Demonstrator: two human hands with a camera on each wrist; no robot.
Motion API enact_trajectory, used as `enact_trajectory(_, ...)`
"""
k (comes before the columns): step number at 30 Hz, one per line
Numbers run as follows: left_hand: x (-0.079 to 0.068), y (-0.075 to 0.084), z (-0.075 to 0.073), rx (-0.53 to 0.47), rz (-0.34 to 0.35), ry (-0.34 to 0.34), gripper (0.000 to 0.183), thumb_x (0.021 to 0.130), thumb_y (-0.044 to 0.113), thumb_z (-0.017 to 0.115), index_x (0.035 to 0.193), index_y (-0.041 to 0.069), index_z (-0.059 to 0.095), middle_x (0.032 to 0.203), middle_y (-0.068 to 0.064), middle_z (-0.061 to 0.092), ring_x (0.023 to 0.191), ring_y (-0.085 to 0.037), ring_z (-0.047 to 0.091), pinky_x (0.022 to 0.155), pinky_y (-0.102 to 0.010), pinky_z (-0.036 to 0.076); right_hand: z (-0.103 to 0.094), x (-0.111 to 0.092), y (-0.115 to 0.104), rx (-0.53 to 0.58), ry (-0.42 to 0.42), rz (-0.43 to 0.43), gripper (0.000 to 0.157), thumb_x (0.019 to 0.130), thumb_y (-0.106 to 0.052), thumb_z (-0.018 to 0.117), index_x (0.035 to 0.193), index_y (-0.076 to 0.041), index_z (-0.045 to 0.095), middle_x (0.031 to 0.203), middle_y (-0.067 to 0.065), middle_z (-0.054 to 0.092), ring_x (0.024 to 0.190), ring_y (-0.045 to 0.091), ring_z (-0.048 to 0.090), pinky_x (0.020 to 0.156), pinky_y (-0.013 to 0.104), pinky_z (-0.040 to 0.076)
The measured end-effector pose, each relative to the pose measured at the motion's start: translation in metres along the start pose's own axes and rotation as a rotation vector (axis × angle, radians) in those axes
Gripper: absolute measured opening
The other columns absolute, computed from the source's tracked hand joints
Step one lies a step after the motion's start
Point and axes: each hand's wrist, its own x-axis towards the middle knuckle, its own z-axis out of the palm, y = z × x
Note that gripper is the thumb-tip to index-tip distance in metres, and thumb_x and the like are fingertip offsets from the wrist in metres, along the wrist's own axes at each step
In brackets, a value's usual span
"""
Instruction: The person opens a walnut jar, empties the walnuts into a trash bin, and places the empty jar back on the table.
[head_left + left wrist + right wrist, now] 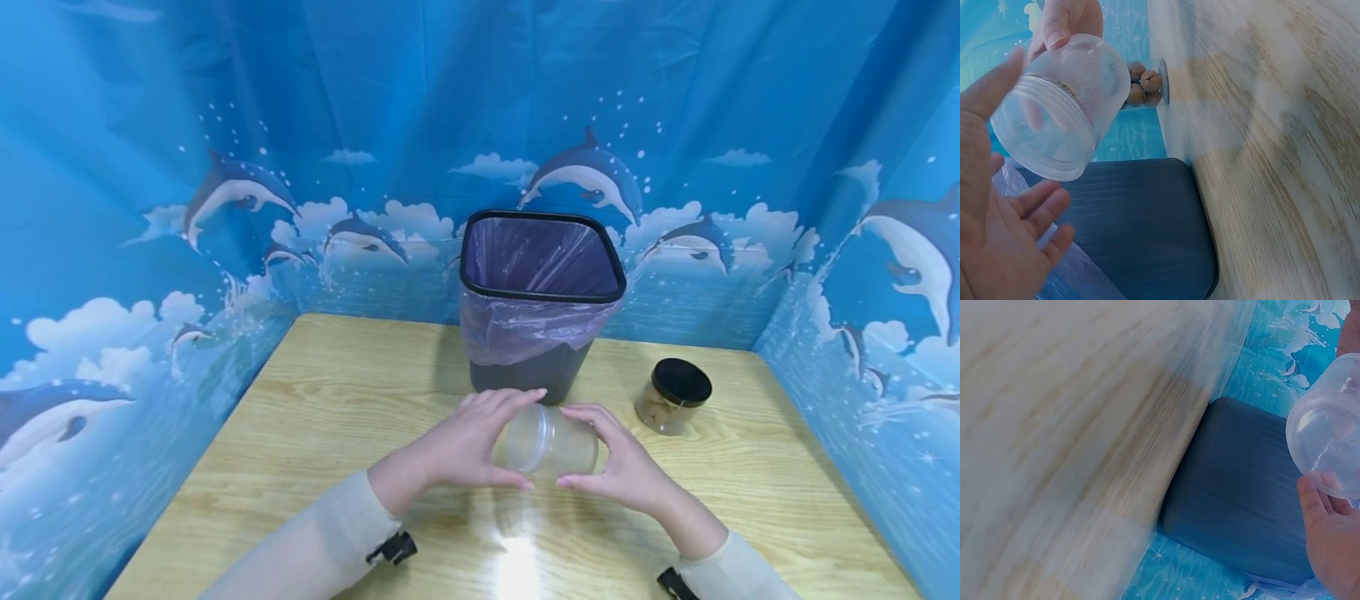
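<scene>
A clear plastic jar (pixel 572 443) without a lid lies sideways in the air between my hands, its mouth facing left. My right hand (pixel 626 462) grips it by the base, thumb below and fingers above. Around the mouth end, my left hand (pixel 476 442) is spread with fingers and thumb apart; in the left wrist view the fingers stand just off the threaded rim. Small brown crumbs cling to the inner wall of the jar (pixel 1088 78). Right of my right hand, a second jar (pixel 663 412) with a black lid stands upright, holding several walnuts (pixel 1150 81).
Behind the held jar stands a dark grey trash bin (pixel 517 375) with a black rim, lined with a translucent purple bag (pixel 525 329). Everything rests on a wood-grain table (pixel 360 375). Blue dolphin-print curtains (pixel 375 100) enclose the back and both sides.
</scene>
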Motion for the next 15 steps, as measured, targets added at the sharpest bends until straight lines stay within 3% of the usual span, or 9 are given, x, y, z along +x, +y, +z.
enact_trajectory(4,0.0013,0.0027,-0.0001,0.014,-0.114,0.0,0.104,0.08,0.08,0.058,0.16,0.025,0.021,0.146,0.001,0.052,0.13,-0.022,0.05,0.112,-0.05,0.034,0.0006,0.0001,0.0002,0.002,0.003,-0.004,0.084,0.07,-0.032,0.093,0.142,-0.023,0.051,0.14,-0.004,0.051,0.128,0.019,0.05,0.103,0.042,0.047)
enact_trajectory(8,0.003,0.0058,0.0014,0.023,-0.234,-0.01,0.095,0.085,0.08,0.05,0.156,0.019,0.034,0.116,0.004,0.069,0.102,-0.017,0.064,0.098,-0.043,0.047,0.001,0.0002,0.0006,0.009,0.003,-0.003,0.084,0.07,-0.031,0.093,0.142,-0.023,0.052,0.139,-0.004,0.051,0.128,0.019,0.05,0.103,0.039,0.046)
enact_trajectory(12,0.0045,0.0082,0.0032,0.04,-0.314,-0.011,0.087,0.088,0.078,0.048,0.15,0.017,0.043,0.089,0.013,0.066,0.078,-0.01,0.062,0.077,-0.034,0.053,0.0014,0.0002,0.0007,0.009,0.0,0.003,0.083,0.07,-0.032,0.093,0.142,-0.023,0.051,0.14,-0.004,0.051,0.128,0.019,0.05,0.104,0.039,0.046)
enact_trajectory(15,0.0047,0.0088,0.0048,0.053,-0.336,-0.011,0.084,0.089,0.077,0.047,0.145,0.015,0.049,0.079,0.017,0.063,0.073,-0.009,0.062,0.073,-0.033,0.052,0.0017,0.0002,0.0008,0.002,-0.001,0.008,0.083,0.07,-0.033,0.092,0.142,-0.023,0.051,0.14,-0.004,0.051,0.127,0.019,0.05,0.104,0.041,0.047)
